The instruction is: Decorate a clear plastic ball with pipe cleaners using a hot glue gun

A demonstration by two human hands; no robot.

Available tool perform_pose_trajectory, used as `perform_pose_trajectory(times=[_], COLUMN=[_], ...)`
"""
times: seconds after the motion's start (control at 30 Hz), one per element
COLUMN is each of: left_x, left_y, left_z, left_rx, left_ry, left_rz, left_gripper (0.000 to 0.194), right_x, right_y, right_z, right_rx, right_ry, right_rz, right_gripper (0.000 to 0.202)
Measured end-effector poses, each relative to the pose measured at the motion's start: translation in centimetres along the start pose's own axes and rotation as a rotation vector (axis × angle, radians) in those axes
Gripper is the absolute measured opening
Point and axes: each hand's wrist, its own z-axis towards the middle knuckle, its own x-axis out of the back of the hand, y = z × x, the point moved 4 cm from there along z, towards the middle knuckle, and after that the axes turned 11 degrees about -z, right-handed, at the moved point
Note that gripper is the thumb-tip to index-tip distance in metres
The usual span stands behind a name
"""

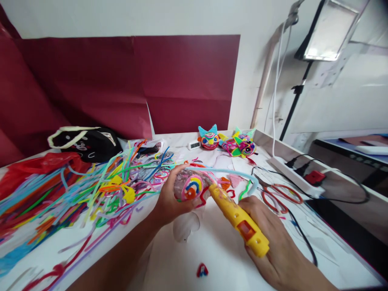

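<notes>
My left hand [170, 200] is wrapped round a roundish brown craft piece [182, 182], which has coiled pipe cleaners in pink, yellow, blue and orange on its face. In my right hand [266, 234] is a yellow hot glue gun [235, 214]. Its nozzle points up and left, close to a red pipe cleaner [204, 196] at the craft piece's right edge; whether they touch I cannot tell. A light blue pipe cleaner [230, 172] arches from the piece toward my right hand. Below, on the white table [172, 266], lies a small red and blue pipe-cleaner triangle [202, 270].
Loose pipe cleaners [115, 182] heap over the left side. At the back stand finished-looking colourful figures [209, 137] and a small white digital display [194, 145]. Red-handled scissors [275, 198], a power strip [297, 176] and cables lie right. A black bag [91, 143] sits back left.
</notes>
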Motion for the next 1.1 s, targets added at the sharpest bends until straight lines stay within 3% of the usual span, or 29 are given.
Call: perform_pose_trajectory(times=[0.3, 0.57, 1.1], left_x=[-0.5, 0.0, 0.0], left_y=[0.8, -0.3, 0.0], left_z=[0.5, 0.0, 0.4], left_rx=[0.032, 0.034, 0.061], left_ry=[-0.002, 0.004, -0.008], left_rz=[-0.111, -0.089, -0.168], left_gripper=[0.08, 0.083, 0.083], right_x=[0.2, 0.0, 0.6], right_y=[0.1, -0.1, -0.1], right_z=[-0.3, 0.0, -0.4], right_rx=[-0.002, 0.018, 0.017], right_ry=[0.023, 0.012, 0.038], right_rz=[0.023, -0.01, -0.019], right_gripper=[0.015, 0.017, 0.017])
